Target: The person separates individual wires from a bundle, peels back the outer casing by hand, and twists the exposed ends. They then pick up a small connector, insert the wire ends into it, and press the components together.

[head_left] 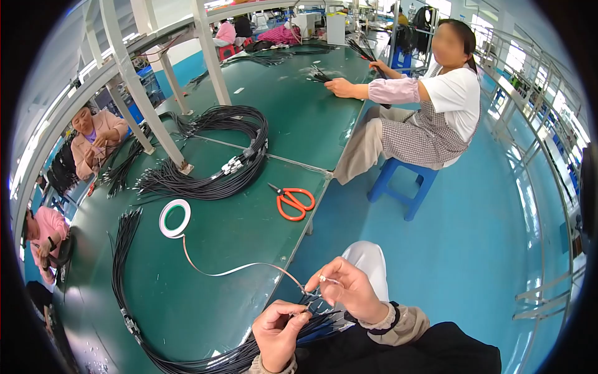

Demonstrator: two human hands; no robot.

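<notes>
1. We see the tape strip (237,269) run from the roll (174,218) on the counter (205,299) across and off the counter's edge, toward our right hand (352,290). Its long axis goes from upper left, at the roll, to lower right, at the fingers.
2. Our right hand pinches the free end of the strip between thumb and forefinger, just above the wire ends; the other fingers are curled loosely. A thin pale wire tip seems to stick out of the same pinch, though it is too small for us to be sure.
3. The wire bundle (311,327) lies below and between our hands, its long axis running lower left to upper right, so the strip crosses it at an angle.
4. Our left hand (277,333) is closed around the bundle a little back from its ends, thumb pressed on top. It sits lower and further left than the right hand, which is the nearer one to the tape end.
5. The bundle trails off to the left along the counter's near edge and loops up its far left side.
6. Further out, orange scissors (293,201) lie near the counter's right edge, well apart from both hands, and a large coil of black cables (218,168) lies beyond the roll.
7. Other people sit at work around the counter.
</notes>
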